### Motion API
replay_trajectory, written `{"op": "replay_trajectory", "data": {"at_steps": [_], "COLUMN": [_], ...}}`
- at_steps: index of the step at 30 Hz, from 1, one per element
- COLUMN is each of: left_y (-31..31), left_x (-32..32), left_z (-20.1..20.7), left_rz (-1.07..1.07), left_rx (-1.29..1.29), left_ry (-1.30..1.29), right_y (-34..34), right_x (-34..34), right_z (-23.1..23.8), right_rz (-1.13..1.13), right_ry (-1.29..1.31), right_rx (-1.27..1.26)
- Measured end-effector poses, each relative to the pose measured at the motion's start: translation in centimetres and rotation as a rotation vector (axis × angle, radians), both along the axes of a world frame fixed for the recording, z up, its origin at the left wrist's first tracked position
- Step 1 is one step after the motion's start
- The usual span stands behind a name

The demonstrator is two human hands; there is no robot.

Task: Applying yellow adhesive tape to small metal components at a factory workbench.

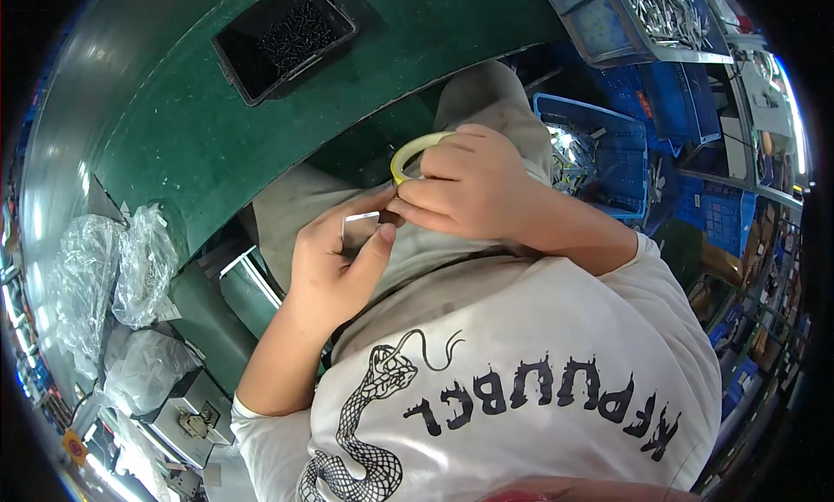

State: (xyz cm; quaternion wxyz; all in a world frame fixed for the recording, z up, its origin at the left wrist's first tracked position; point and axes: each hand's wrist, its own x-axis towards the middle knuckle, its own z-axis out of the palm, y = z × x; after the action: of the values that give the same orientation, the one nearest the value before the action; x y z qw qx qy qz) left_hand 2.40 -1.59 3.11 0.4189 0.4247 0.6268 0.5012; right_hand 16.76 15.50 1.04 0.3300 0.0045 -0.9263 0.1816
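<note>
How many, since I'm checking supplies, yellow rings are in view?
1: the yellow ring in the right hand, above the lap and partly covered by the fingers. Others could be hidden in the cluttered bins around the edges.

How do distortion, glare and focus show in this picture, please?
In the head view, fisheye distortion bends the edge of the flat green table and corners go black; there, glare whitens the crumpled clear plastic bag; there, the left hand and right hand look fairly sharp.
</note>
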Motion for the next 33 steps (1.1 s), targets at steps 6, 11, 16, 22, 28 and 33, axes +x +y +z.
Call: {"op": "replay_trajectory", "data": {"at_steps": [6,11,16,22,28,33], "left_y": [-0.3,-0.4,-0.2,-0.4,-0.4,-0.4], "left_x": [-0.3,0.1,0.2,0.6,0.7,0.5], "left_z": [-0.2,-0.3,0.3,-0.2,-0.1,-0.1], "left_rz": [-0.078,-0.081,-0.070,0.073,0.024,0.011], "left_rx": [0.041,0.056,0.030,-0.002,-0.003,-0.038], "left_ry": [-0.267,-0.292,-0.167,-0.261,0.025,0.120], "right_y": [0.8,1.3,1.5,1.4,1.0,0.8], "right_x": [0.3,0.5,0.7,0.4,0.1,-0.1], "right_z": [0.1,0.2,0.3,0.1,0.4,0.6], "right_rz": [0.014,0.078,0.121,0.177,0.232,0.206], "right_ry": [0.139,0.180,0.200,0.206,0.070,0.014], "right_rx": [0.160,0.179,0.202,0.115,-0.140,-0.240]}}
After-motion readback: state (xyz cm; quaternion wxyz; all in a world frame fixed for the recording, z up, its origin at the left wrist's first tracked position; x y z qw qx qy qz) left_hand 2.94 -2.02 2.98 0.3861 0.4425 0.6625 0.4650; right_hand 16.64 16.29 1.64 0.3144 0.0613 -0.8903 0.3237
